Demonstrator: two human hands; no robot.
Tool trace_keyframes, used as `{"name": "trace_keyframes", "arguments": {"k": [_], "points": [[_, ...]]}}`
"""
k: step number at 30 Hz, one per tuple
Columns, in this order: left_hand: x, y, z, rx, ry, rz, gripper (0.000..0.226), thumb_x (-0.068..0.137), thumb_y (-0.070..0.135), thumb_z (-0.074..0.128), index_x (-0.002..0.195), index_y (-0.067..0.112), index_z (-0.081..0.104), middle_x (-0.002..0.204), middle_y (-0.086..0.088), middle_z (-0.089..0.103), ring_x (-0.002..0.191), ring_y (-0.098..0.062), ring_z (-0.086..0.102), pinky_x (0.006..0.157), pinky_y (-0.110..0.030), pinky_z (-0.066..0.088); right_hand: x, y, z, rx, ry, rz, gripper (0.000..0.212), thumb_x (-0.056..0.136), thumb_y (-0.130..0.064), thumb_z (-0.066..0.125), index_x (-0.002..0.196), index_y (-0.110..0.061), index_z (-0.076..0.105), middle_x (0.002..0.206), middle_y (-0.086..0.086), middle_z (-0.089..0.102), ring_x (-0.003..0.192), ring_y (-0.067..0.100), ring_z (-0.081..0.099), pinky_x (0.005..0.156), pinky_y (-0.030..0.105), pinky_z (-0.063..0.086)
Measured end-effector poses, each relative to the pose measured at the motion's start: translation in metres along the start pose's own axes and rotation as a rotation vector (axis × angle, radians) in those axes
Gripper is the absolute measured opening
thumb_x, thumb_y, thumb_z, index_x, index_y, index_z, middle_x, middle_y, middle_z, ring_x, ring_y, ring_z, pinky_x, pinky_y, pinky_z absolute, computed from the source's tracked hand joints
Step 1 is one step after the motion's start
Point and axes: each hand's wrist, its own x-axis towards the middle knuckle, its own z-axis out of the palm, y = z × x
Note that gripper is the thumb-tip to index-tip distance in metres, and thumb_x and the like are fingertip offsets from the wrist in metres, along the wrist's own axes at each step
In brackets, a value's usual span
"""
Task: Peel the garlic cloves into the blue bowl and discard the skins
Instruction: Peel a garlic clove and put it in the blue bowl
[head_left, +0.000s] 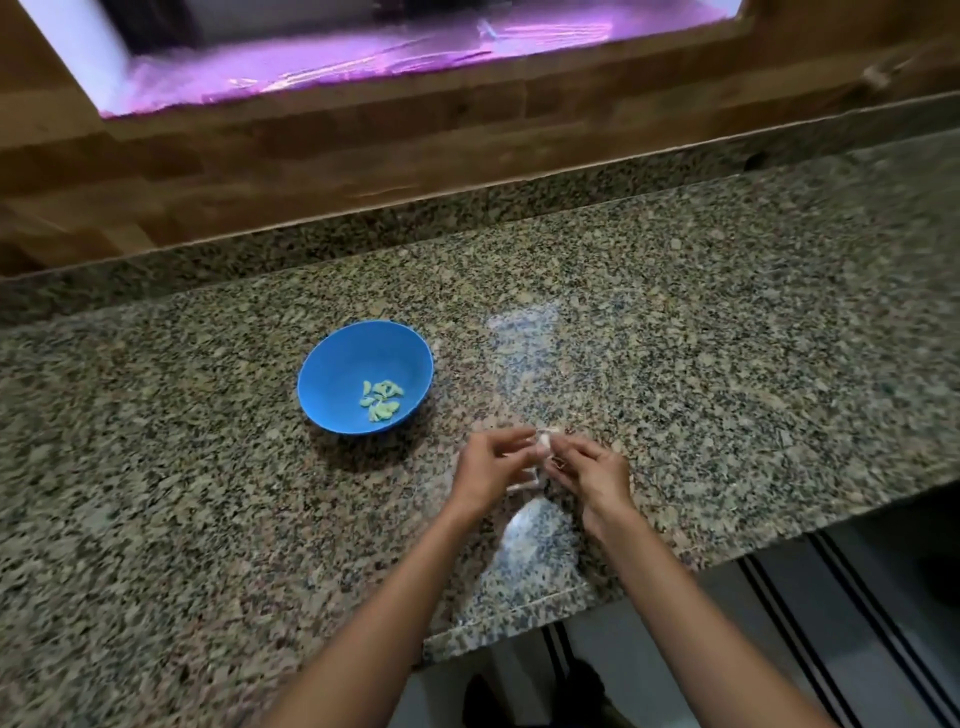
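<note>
A: Entry, head view. Where do we log the garlic clove (544, 442)?
B: We note it as small and pale, held over the speckled granite bench (675, 338) between the fingertips of both hands, near the bench's front edge.
A: Grip state?
B: On the left hand (493, 465) we record the grip clamped on the clove from the left, fingers curled. The right hand (589, 470) pinches it from the right, its grip likewise closed on it. The two hands are nearly touching.
A: And the blue bowl (337, 374)?
B: Upright on the bench, left of the hands and a little farther back, apart from them. We see a small heap of peeled cloves (382, 399) in its bottom, toward the near right side; we cannot tell how many.
A: Anything under the hands?
B: A whitish scrap (523, 482) shows just beneath the left hand, too blurred for us to name.
</note>
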Motion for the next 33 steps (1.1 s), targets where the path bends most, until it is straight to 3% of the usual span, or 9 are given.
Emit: {"name": "trace_keyframes", "arguments": {"k": [4, 7, 9, 14, 19, 23, 27, 30, 33], "points": [[0.002, -0.004, 0.011, -0.045, 0.109, 0.038, 0.029, 0.077, 0.011, 0.076, 0.105, 0.007, 0.072, 0.091, -0.009, 0.074, 0.084, -0.028, 0.071, 0.077, -0.041, 0.058, -0.004, -0.014, 0.002, 0.018, -0.049, 0.043, 0.010, 0.084, -0.003, 0.062, 0.092, 0.002, 0.066, 0.083, 0.010, 0.069, 0.071, 0.018, 0.068, 0.062, 0.023, 0.058], [0.001, 0.000, 0.013, -0.115, 0.088, 0.049, 0.029, 0.079, 0.012, 0.074, 0.107, 0.005, 0.071, 0.096, -0.008, 0.073, 0.087, -0.025, 0.071, 0.077, -0.042, 0.058, -0.002, -0.021, -0.002, 0.014, -0.086, 0.023, 0.006, 0.084, -0.004, 0.063, 0.087, -0.003, 0.068, 0.082, 0.009, 0.070, 0.069, 0.016, 0.069, 0.057, 0.019, 0.056], [-0.002, 0.005, 0.015, -0.130, 0.105, 0.075, 0.030, 0.079, 0.013, 0.073, 0.108, 0.006, 0.070, 0.100, -0.007, 0.073, 0.087, -0.021, 0.071, 0.076, -0.039, 0.059, 0.001, -0.023, -0.002, 0.008, -0.105, -0.016, 0.006, 0.082, -0.004, 0.064, 0.085, -0.005, 0.070, 0.087, 0.011, 0.071, 0.078, 0.019, 0.069, 0.061, 0.020, 0.056], [-0.001, 0.010, 0.019, -0.100, 0.263, 0.142, 0.025, 0.079, 0.014, 0.074, 0.103, 0.006, 0.072, 0.091, -0.007, 0.073, 0.082, -0.020, 0.071, 0.072, -0.034, 0.059, 0.001, -0.024, 0.004, -0.118, -0.222, -0.103, 0.021, 0.085, -0.007, 0.062, 0.106, -0.008, 0.065, 0.101, 0.009, 0.069, 0.088, 0.017, 0.069, 0.069, 0.022, 0.056], [-0.001, 0.017, 0.012, -0.159, 0.217, 0.122, 0.021, 0.083, 0.004, 0.067, 0.103, -0.002, 0.069, 0.086, -0.012, 0.073, 0.071, -0.017, 0.070, 0.063, -0.026, 0.058, 0.006, -0.040, -0.005, -0.300, -0.374, -0.090, 0.021, 0.087, -0.016, 0.059, 0.106, -0.009, 0.066, 0.102, 0.006, 0.068, 0.088, 0.016, 0.064, 0.072, 0.023, 0.055], [-0.002, 0.025, 0.012, -0.315, 0.139, 0.022, 0.012, 0.082, 0.002, 0.067, 0.094, 0.000, 0.067, 0.084, -0.014, 0.073, 0.075, -0.023, 0.071, 0.065, -0.027, 0.059, 0.011, -0.045, -0.012, -0.276, -0.492, -0.013, 0.028, 0.087, -0.018, 0.058, 0.110, -0.005, 0.065, 0.110, 0.009, 0.068, 0.102, 0.025, 0.065, 0.086, 0.038, 0.055], [-0.002, 0.024, 0.014, -0.339, 0.152, 0.062, 0.013, 0.081, 0.007, 0.068, 0.093, 0.000, 0.071, 0.087, -0.013, 0.073, 0.078, -0.023, 0.071, 0.067, -0.027, 0.058, 0.010, -0.048, -0.012, -0.226, -0.456, -0.040, 0.018, 0.085, -0.011, 0.061, 0.102, -0.009, 0.067, 0.102, 0.008, 0.071, 0.095, 0.022, 0.068, 0.082, 0.037, 0.056], [-0.002, 0.023, 0.015, -0.276, 0.127, 0.099, 0.023, 0.079, 0.011, 0.071, 0.098, -0.003, 0.071, 0.090, -0.016, 0.073, 0.084, -0.027, 0.071, 0.073, -0.032, 0.059, 0.009, -0.049, -0.012, -0.205, -0.429, -0.038, 0.025, 0.082, -0.009, 0.064, 0.107, -0.005, 0.065, 0.100, 0.009, 0.071, 0.092, 0.023, 0.069, 0.082, 0.039, 0.056], [0.000, 0.021, 0.018, -0.222, 0.123, 0.138, 0.026, 0.076, 0.009, 0.073, 0.098, -0.005, 0.070, 0.090, -0.018, 0.072, 0.084, -0.029, 0.071, 0.075, -0.034, 0.058, 0.008, -0.049, -0.011, -0.139, -0.393, 0.031, 0.025, 0.080, -0.005, 0.065, 0.105, -0.005, 0.064, 0.102, 0.010, 0.070, 0.086, 0.021, 0.070, 0.071, 0.032, 0.059]]}}
